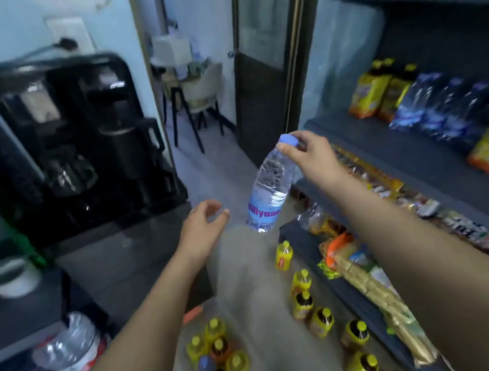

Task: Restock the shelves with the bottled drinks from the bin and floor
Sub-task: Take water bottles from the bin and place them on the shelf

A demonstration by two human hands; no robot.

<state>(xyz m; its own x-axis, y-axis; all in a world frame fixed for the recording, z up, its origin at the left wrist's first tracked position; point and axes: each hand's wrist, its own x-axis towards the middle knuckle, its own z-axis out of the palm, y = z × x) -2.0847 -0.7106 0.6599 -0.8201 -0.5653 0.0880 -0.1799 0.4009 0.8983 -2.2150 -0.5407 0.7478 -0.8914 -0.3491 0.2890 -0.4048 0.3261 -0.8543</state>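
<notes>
My right hand [309,150] grips a clear water bottle [269,190] by its blue cap, and the bottle hangs tilted in the air above the floor, beside the left end of the dark shelves [409,148]. To the bottle's left, my left hand [204,220] hovers with fingers apart and nothing in it. Below, a clear bin [221,313] on the floor holds several yellow-capped drink bottles [216,353]. More yellow-capped bottles [303,300] stand in a line on the floor along the bottom shelf.
Yellow and blue snack packs [441,105] fill the right part of the middle shelf, and packets [366,275] crowd the lower shelf. A black coffee machine [79,137] sits on a counter at left. An open doorway [197,99] with a chair lies ahead.
</notes>
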